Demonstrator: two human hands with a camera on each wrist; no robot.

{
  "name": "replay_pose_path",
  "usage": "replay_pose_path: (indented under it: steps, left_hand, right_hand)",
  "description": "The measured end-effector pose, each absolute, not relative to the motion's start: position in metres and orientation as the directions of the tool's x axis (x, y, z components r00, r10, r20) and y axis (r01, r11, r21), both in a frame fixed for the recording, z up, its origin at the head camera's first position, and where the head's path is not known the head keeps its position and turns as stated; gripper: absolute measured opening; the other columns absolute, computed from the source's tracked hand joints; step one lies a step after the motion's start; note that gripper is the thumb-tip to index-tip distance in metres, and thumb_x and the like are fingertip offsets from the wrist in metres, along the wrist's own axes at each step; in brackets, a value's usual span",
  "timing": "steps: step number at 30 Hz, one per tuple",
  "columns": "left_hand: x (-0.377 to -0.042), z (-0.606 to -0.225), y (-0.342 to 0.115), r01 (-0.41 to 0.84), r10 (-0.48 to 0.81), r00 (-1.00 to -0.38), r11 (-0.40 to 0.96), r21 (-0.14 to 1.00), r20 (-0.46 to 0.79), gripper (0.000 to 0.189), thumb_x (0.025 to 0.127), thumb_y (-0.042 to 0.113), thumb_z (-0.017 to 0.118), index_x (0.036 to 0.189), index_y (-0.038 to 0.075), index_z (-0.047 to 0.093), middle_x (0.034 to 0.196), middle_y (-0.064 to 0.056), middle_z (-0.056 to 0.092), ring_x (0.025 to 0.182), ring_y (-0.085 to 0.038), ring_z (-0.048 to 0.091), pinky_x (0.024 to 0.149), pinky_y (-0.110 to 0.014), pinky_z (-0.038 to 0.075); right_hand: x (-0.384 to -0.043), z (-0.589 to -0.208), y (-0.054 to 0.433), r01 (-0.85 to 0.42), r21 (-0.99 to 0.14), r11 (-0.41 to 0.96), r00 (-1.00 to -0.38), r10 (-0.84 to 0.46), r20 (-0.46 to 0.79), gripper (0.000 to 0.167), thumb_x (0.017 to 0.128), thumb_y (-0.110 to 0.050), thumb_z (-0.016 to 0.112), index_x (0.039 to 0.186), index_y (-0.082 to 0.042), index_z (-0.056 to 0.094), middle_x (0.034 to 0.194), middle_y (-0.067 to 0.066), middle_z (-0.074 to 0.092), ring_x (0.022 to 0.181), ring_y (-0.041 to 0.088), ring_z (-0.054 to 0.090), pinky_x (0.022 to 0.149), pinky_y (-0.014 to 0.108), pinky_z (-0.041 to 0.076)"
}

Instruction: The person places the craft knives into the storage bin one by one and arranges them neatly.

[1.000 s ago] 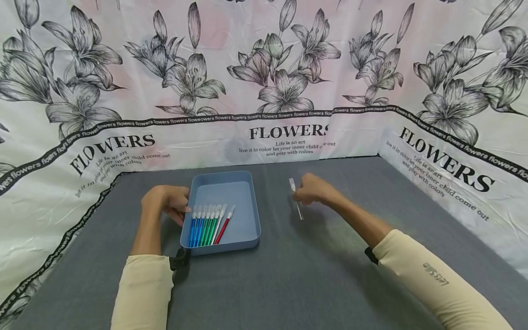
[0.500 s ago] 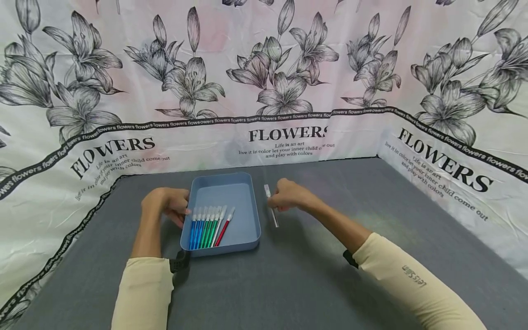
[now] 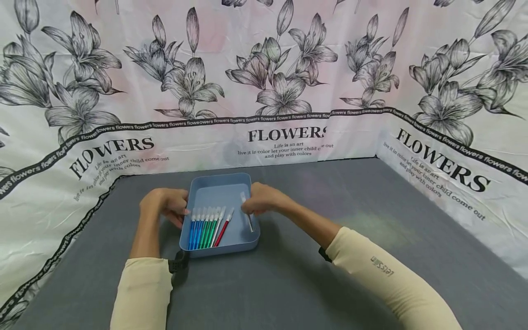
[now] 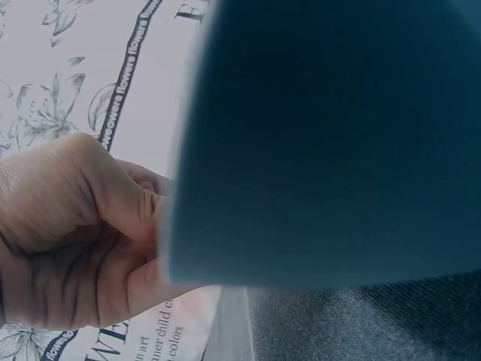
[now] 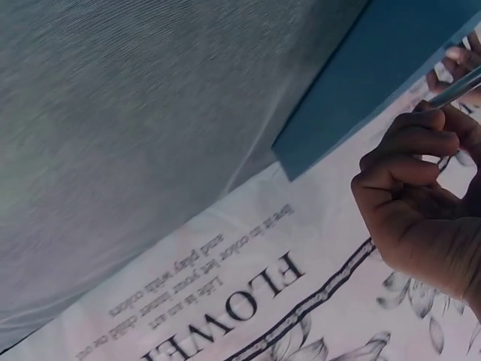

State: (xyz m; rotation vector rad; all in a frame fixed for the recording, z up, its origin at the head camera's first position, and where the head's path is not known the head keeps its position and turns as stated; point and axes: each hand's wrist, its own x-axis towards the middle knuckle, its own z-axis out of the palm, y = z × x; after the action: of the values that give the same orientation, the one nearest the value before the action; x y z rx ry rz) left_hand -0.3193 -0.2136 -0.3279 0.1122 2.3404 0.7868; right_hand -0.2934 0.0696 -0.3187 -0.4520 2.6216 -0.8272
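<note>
In the head view, my left hand grips the left wall of a blue-grey tray. The left wrist view has its thumb and fingers pinching the tray wall. My right hand pinches a slim silver pen-shaped tool with a clear cap, held over the tray's right side. Its silver shaft shows between thumb and fingers in the right wrist view. Inside the tray, several similar capped tools lie side by side at the left: blue ones, green ones, a silver one and a slanted red one.
A dark grey cloth covers the table under the tray. Behind and at both sides hangs a white curtain printed with flowers and lettering. The tray's low walls stand around the tools.
My right hand has moved left with the silver tool, from the cloth right of the tray to over its right side. The left hand and tray stay in place.
</note>
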Motion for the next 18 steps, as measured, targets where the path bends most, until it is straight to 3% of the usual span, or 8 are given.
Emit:
replay_pose_path:
  steps: [2,7,14,18]
  left_hand:
    - [-0.319,-0.329,-0.214,-0.119,0.279,-0.779,0.814,0.569,-0.561,0.040,0.110,0.004,0.045,0.146,-0.008,0.036,0.109,-0.020,0.068,0.092,-0.023,0.072,0.081,-0.036,0.067]
    - [-0.319,-0.328,-0.212,-0.122,0.271,-0.783,0.816,0.565,-0.560,0.040,0.110,0.004,0.046,0.147,-0.008,0.036,0.110,-0.019,0.067,0.093,-0.023,0.072,0.081,-0.036,0.067]
    - [-0.321,-0.326,-0.213,-0.117,0.270,-0.783,0.821,0.560,-0.560,0.041,0.109,0.003,0.046,0.147,-0.010,0.035,0.110,-0.019,0.066,0.093,-0.023,0.071,0.082,-0.035,0.067]
    - [-0.320,-0.328,-0.213,-0.124,0.266,-0.786,0.816,0.564,-0.558,0.043,0.109,0.004,0.046,0.148,-0.009,0.034,0.112,-0.021,0.066,0.093,-0.024,0.071,0.081,-0.036,0.067]
  right_hand:
    - [-0.293,-0.322,0.062,-0.203,-0.600,0.774,-0.875,-0.418,-0.243,0.033,0.083,-0.007,0.063,0.052,-0.015,0.055,0.047,-0.004,0.045,0.046,0.010,0.043,0.045,0.022,0.030]
    - [-0.292,-0.327,0.048,-0.226,-0.565,0.794,-0.851,-0.443,-0.282,0.028,0.086,-0.004,0.062,0.060,-0.009,0.069,0.046,-0.001,0.051,0.040,0.009,0.039,0.042,0.023,0.025]
    - [-0.288,-0.329,0.032,-0.212,-0.556,0.804,-0.831,-0.447,-0.330,0.044,0.087,0.001,0.061,0.047,-0.014,0.049,0.042,-0.004,0.043,0.038,0.010,0.050,0.040,0.022,0.040]
    - [-0.287,-0.333,0.024,-0.198,-0.545,0.815,-0.839,-0.428,-0.336,0.048,0.090,0.000,0.060,0.046,-0.015,0.048,0.042,-0.003,0.045,0.038,0.012,0.051,0.039,0.022,0.037]
